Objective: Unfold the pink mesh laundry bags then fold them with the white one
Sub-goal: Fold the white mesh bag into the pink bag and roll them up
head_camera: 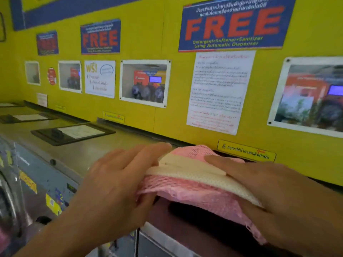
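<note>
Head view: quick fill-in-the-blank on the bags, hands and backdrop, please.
The white mesh bag lies between layers of ____ mesh. The left hand touches its left end; the right hand presses its ____ end. The wall behind is ____. The big poster reads ____ in red.
Missing: pink; right; yellow; FREE.

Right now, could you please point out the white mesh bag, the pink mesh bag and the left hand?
white mesh bag [196, 174]: head view, its folded front edge.
pink mesh bag [185, 191]: head view, netting under the white layer.
left hand [115, 184]: head view, back of the hand.
</note>
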{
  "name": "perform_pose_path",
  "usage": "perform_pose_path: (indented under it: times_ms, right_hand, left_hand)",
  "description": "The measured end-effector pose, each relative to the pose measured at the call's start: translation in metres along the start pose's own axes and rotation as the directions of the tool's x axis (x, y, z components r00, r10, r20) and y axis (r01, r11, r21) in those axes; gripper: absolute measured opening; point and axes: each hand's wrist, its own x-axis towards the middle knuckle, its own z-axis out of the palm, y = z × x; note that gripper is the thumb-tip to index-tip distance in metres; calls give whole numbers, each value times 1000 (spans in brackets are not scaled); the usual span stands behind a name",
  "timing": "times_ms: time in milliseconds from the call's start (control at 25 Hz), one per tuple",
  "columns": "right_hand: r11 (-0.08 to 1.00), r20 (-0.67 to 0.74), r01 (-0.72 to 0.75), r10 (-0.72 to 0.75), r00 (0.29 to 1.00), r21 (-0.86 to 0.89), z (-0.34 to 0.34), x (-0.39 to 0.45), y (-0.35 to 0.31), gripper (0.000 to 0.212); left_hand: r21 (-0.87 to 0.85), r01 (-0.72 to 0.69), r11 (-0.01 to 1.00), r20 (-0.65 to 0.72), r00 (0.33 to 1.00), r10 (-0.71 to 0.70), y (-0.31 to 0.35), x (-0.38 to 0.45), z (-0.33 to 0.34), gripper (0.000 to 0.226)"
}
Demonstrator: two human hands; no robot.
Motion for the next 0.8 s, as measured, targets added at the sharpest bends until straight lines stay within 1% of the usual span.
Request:
perform_pose_path:
  times_ms: [40, 80, 160, 200, 280, 360, 480, 560, 640, 680, 720, 760, 800]
  right_hand:
    - [1000, -109, -5, 3, 994, -17, -2, 3, 10, 75]
    - [1000, -191, -11, 6, 982, -22, -2, 9, 20, 69]
    - [998, -287, -61, 51, 956, -26, 3, 31, 40, 52]
    - [994, -309, -107, 103, 945, 5, 6, 45, 51, 48]
    - [981, -324, -184, 191, 926, 54, 11, 74, 73, 50]
    - [973, -332, -224, 230, 915, 58, 19, 100, 94, 55]
    - [956, -326, -285, 293, 899, 72, 29, 134, 124, 60]
    - [951, -305, -296, 309, 901, 91, 37, 155, 139, 62]
    - [930, -240, -330, 361, 901, 160, 48, 176, 152, 65]
    - [917, -211, -365, 394, 895, 161, 57, 184, 157, 67]
    - [902, -200, -415, 431, 880, 119, 66, 191, 161, 70]
    - [884, -208, -467, 463, 862, 34, 76, 197, 165, 72]
    - [865, -240, -500, 475, 846, -50, 85, 202, 167, 72]
  left_hand:
    - [34, -23, 999, -34, 999, 24, -2, 16, 4, 59]
    - [72, -35, 997, -46, 998, 38, -7, 32, 12, 57]
    - [137, -6, 991, -2, 1000, 7, -21, 64, 40, 55]
    - [158, 28, 987, 34, 999, -34, -29, 79, 56, 53]
    - [189, 85, 978, 124, 986, -110, -41, 109, 88, 51]
    - [199, 108, 974, 179, 973, -144, -49, 132, 116, 50]
    - [165, 140, 976, 186, 968, -171, -59, 154, 153, 50]
    - [204, 173, 964, 224, 950, -218, -67, 161, 175, 54]
    - [276, 137, 951, 239, 949, -206, -69, 163, 197, 63]
    - [269, 106, 957, 206, 965, -165, -65, 161, 205, 63]
    - [248, 81, 965, 183, 975, -129, -58, 157, 209, 58]
    - [216, 76, 973, 219, 968, -125, -49, 152, 212, 49]
    - [194, 113, 974, 272, 948, -164, -41, 146, 211, 38]
